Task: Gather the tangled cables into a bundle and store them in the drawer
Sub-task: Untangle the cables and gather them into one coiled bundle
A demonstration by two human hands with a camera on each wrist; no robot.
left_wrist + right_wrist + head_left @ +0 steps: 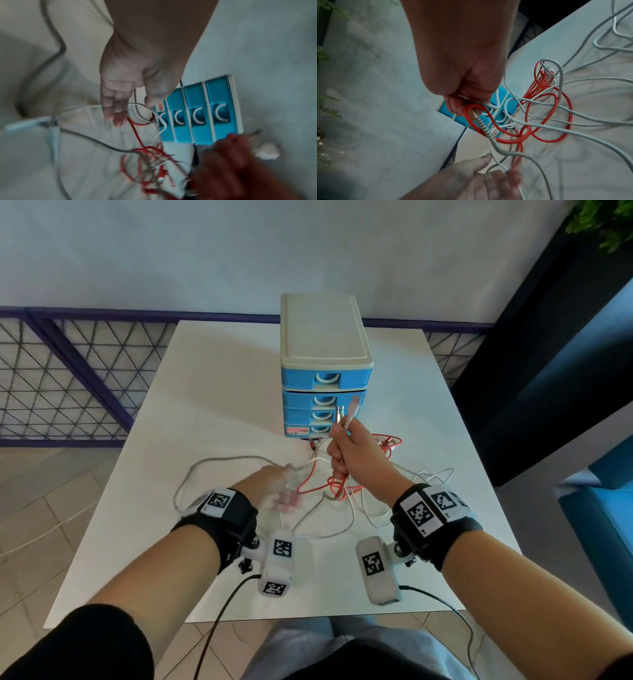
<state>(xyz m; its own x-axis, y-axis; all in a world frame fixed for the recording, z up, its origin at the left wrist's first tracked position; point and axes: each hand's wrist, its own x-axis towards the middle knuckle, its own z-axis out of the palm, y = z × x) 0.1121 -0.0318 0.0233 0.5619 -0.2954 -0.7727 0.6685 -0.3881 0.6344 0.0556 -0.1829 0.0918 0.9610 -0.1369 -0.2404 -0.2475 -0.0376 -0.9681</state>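
A tangle of red, white and braided grey cables (329, 491) lies on the white table (212, 419) in front of a small blue drawer unit (323, 392) whose drawers are all shut. My right hand (346, 446) is raised in a fist, gripping several cable ends (476, 112); two plugs (347, 414) stick up above it. My left hand (281, 489), blurred, hovers flat and palm-up just left of the tangle, fingers (115, 112) straight, holding nothing. Red loops (546, 116) hang from the right fist.
The drawer unit has a cream top (322, 330) and stands mid-table at the back. A grey braided loop (191, 484) trails left. A metal mesh fence (68, 378) runs behind; a dark blue seat (603, 508) stands right.
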